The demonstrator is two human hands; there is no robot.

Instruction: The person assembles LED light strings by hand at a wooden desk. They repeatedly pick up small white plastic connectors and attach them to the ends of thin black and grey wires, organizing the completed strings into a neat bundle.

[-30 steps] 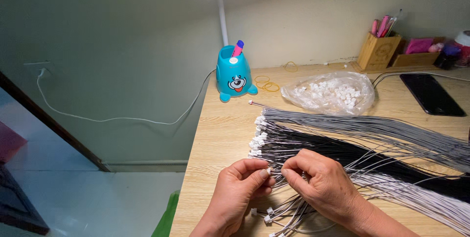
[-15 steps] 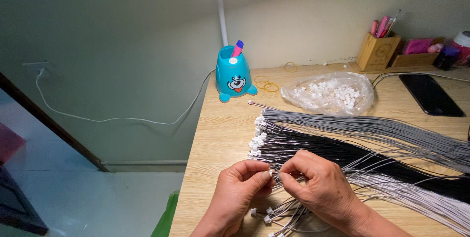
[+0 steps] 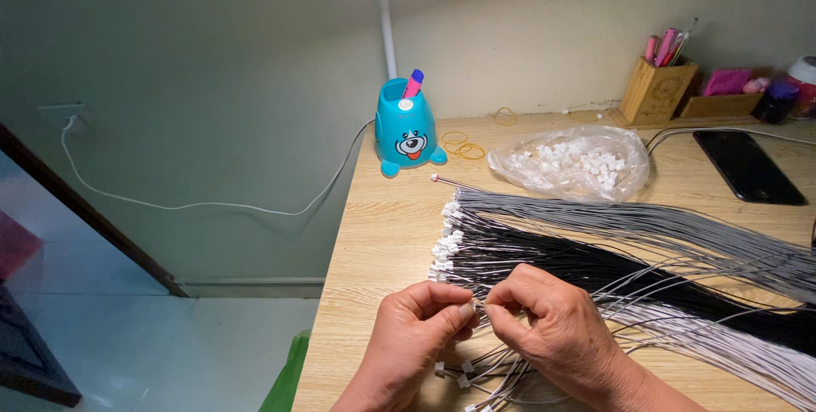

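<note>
Down at the near edge of the wooden desk (image 3: 382, 233), in the head view, the left hand (image 3: 412, 340) and the right hand (image 3: 557, 335) meet fingertip to fingertip. Both are closed in a fine pinch: the left thumb and forefinger press on a small white connector (image 3: 470, 302), and the right pinches a thin grey wire (image 3: 497, 314) right at that same spot, so the two hands almost touch.

Judging by its look, the wire is very light and limp; it would sag and spring away if held far back, so the sensible place to grip it is close behind its tip, as the right hand does. The connector looks like hard plastic, tiny and smooth, easy to drop or turn askew; it is best held by its flat sides between two finger pads.

Just beyond the hands lies a wide sheaf of grey and black wires (image 3: 612, 242), their white-capped ends lined up towards the left. More loose wires (image 3: 501, 374) with white ends lie under the wrists.

Further back sit a clear plastic bag of white connectors (image 3: 578, 161), a turquoise pen holder (image 3: 408, 131), some yellow rubber bands (image 3: 463, 147), a black phone (image 3: 748, 165) and a wooden pen box (image 3: 654, 89), all well apart from the hands.
</note>
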